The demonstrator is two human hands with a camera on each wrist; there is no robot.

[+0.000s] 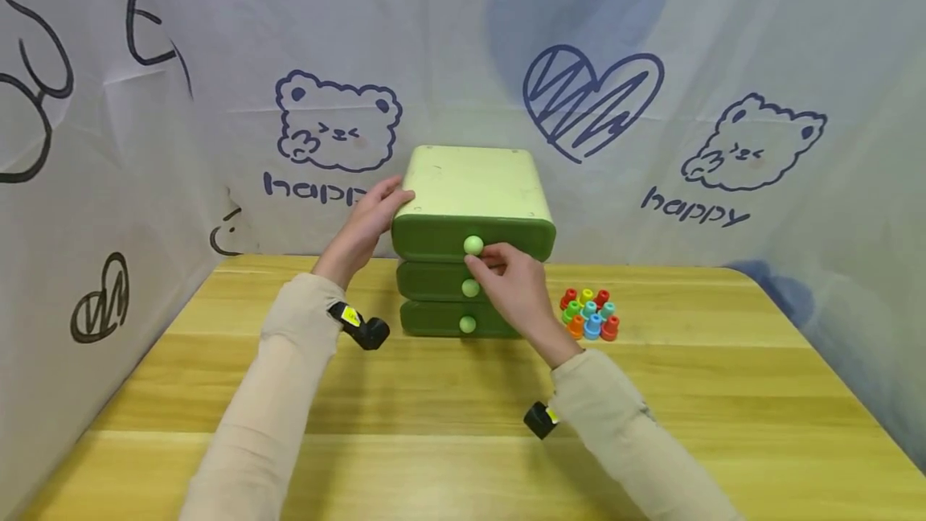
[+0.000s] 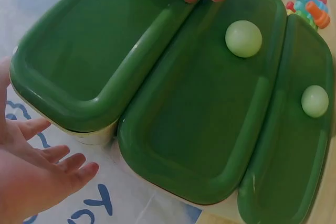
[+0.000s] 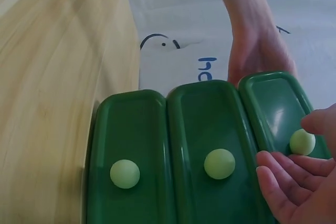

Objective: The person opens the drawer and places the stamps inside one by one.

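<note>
A small drawer cabinet with a cream top (image 1: 473,183) and three green drawer fronts stands on the table. My left hand (image 1: 372,215) rests against the cabinet's left side near the top; in the left wrist view its fingers (image 2: 68,163) are spread beside the top drawer. On the front, my right hand (image 1: 517,288) has thumb and index finger on either side of the top drawer's round light-green knob (image 3: 302,142). Its other fingers (image 3: 283,179) stay loosely extended. Below are the middle knob (image 1: 471,288) and the bottom knob (image 1: 468,324). All the drawers look closed.
Several small colourful peg-like pieces (image 1: 592,316) stand grouped on the wooden table (image 1: 434,424), right of the cabinet. White cloth (image 1: 448,47) with drawn bears and hearts hangs behind and at the sides.
</note>
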